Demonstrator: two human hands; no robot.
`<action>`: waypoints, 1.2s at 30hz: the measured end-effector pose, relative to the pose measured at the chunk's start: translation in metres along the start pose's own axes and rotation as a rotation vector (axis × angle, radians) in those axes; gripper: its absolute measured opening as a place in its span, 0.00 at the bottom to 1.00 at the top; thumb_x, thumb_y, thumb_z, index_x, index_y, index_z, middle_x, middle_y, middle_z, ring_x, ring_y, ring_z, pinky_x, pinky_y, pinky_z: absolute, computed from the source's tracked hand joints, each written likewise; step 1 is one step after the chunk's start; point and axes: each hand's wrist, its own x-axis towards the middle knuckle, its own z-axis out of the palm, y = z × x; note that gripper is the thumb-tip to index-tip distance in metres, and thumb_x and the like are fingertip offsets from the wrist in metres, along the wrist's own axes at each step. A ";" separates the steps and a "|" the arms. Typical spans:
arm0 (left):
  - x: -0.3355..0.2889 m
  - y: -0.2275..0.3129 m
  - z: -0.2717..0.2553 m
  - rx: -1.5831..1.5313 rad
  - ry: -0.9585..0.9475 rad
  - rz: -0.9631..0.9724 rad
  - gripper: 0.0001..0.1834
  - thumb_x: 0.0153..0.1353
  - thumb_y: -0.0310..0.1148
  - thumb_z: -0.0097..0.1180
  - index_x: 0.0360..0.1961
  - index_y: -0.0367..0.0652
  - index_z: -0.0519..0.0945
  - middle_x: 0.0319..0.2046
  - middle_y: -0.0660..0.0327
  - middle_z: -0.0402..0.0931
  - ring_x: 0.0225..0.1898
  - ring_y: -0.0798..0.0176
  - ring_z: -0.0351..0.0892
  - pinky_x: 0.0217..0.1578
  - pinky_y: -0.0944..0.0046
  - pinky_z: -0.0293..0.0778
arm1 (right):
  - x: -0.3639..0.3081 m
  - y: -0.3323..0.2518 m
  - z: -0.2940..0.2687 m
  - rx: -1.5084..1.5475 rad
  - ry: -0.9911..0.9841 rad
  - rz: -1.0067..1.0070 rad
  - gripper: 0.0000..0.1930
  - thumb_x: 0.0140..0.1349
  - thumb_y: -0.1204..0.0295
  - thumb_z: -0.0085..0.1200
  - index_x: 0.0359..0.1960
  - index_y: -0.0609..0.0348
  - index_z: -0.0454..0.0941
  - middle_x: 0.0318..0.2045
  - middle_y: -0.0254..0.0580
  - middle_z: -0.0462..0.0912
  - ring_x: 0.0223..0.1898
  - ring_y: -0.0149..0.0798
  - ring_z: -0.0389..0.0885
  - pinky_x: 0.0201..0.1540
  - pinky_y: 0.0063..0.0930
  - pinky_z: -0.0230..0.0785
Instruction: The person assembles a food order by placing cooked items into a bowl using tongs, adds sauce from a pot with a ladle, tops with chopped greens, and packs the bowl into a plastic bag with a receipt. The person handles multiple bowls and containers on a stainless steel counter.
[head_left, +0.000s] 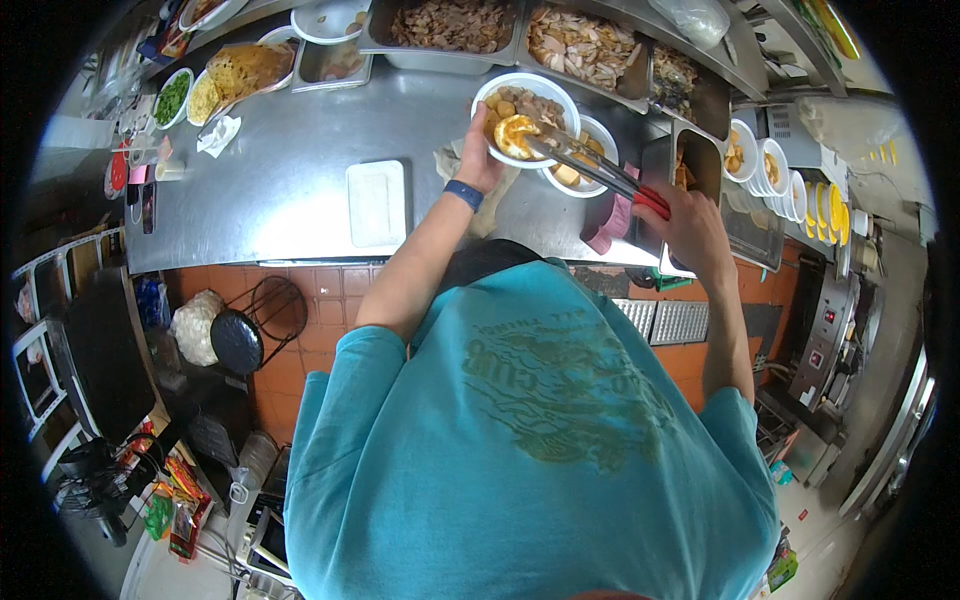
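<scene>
My left hand is closed on the rim of a white bowl, tilted above the steel counter. Chopped meat and potato-like yellow chunks fill part of it, and an orange-stained piece of egg lies near its front edge. With my right hand I grip metal tongs by their red handles. Their tips reach into the bowl at the egg; whether they pinch it I cannot tell. A second white bowl with yellow chunks stands just behind and right, partly covered by the first.
Steel pans of chopped meat and sliced pale meat line the back. A white tray and a cloth lie on the counter. Filled bowls stand at right; a bowl of chopped greens is far left.
</scene>
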 end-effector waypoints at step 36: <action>0.013 0.006 0.008 0.040 0.054 -0.026 0.33 0.70 0.58 0.43 0.67 0.48 0.64 0.63 0.59 0.68 0.64 0.56 0.69 0.65 0.53 0.65 | 0.015 0.027 0.009 0.546 -0.212 0.327 0.17 0.69 0.59 0.53 0.42 0.63 0.80 0.17 0.31 0.73 0.14 0.24 0.66 0.17 0.22 0.58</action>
